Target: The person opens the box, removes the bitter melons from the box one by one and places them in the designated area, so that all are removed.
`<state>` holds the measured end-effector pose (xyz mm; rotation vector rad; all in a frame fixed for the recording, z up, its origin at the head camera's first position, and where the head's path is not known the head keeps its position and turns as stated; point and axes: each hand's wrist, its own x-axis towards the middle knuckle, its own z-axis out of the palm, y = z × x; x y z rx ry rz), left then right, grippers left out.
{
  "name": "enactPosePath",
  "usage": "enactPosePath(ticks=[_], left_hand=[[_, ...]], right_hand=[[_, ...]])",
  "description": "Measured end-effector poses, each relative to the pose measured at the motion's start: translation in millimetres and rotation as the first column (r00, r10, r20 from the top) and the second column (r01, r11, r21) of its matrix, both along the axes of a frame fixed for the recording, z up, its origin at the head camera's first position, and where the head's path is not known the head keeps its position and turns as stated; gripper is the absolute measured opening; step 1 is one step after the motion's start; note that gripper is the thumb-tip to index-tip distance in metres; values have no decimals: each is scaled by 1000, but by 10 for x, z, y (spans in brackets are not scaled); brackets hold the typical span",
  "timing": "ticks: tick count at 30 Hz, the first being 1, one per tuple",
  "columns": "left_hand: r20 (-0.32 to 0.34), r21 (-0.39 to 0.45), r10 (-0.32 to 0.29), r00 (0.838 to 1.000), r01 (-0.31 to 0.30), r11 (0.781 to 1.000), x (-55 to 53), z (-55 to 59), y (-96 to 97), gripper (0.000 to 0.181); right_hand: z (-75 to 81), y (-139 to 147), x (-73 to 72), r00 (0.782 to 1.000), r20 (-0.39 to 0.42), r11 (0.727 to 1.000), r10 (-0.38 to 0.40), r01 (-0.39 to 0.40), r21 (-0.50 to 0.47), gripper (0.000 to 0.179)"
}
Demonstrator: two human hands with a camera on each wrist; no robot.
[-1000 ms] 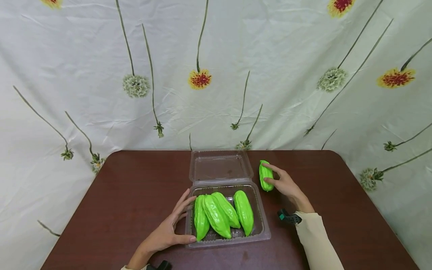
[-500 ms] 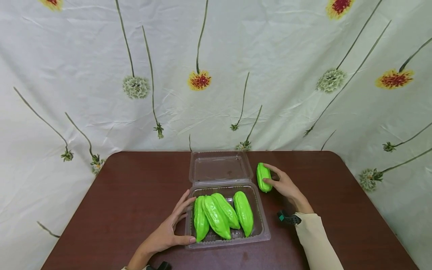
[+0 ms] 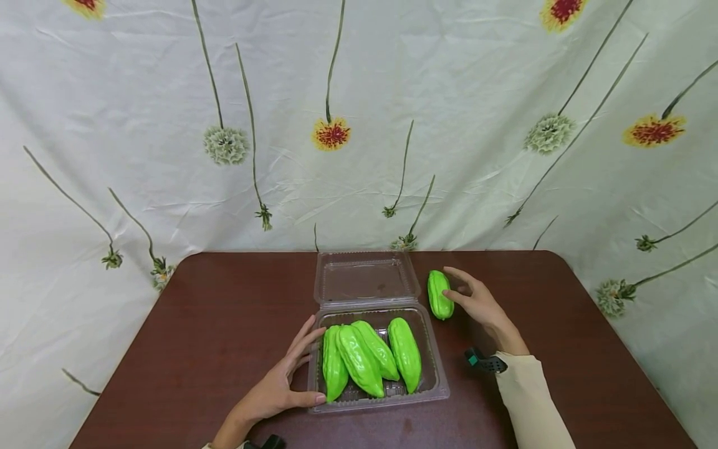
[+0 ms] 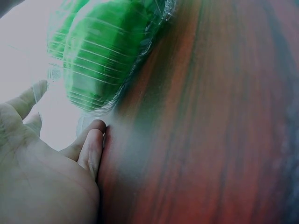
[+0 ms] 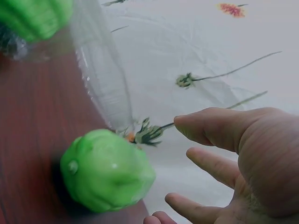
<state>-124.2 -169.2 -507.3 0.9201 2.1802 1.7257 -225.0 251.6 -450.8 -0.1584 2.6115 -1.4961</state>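
On the reddish-brown counter [image 3: 224, 324], a clear plastic box [image 3: 439, 374], with its lid [image 3: 367, 279] folded back toward twelve o'clock. Inside, four green ridged pods [image 3: 359, 362], laid at slight angles: three crowded together toward nine o'clock, one set off toward three. Outside the box, between its one and two o'clock, a loose pod [image 3: 439, 295] of the same green, lying on the counter near the hinge.

At the box's nine o'clock side, the left hand [image 3: 275, 386], fingers released and spread along the wall, thumb against the corner at seven o'clock. At three o'clock from the loose pod, the right hand [image 3: 479, 305], thumb and fingers parted, released, grasping nothing. From the head, thumb tip overlapping the pod; from the right wrist, a gap between.

On the right wrist, toward five o'clock from the loose pod, a black band [image 3: 488, 362]; below it, a cream sleeve [image 3: 530, 399]. Beyond the counter, toward twelve o'clock, a white cloth [image 3: 280, 81] printed with long-stemmed flowers, some of them red and yellow.
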Motion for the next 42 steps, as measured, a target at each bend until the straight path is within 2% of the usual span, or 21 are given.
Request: enactPosePath(ticks=[9,18,25,31,42], left_hand=[[5,-2,4,1000,-4,1000,3,30,-6,98],[-6,0,-1,1000,1,1000,-8,36,-13,98],[-19,-2,1,1000,-1,1000,-10,42,7,98],[-6,8,2,1000,-2,1000,-7,33,8,98],[3,1,8,1000,-8,1000,-6,17,6,97]], right_hand=[[150,-90,89,999,-34,1000,24,-25,-19,58],[349,-298,224,987,-80,989,139,-142,-32,57],[446,-521,384,938,-155,946,311,-321,-43,58],[474,-695,506,912,-104,911,396,-404,-77,58],[407,-991,660,847,-110,846,520,-529,-73,55]])
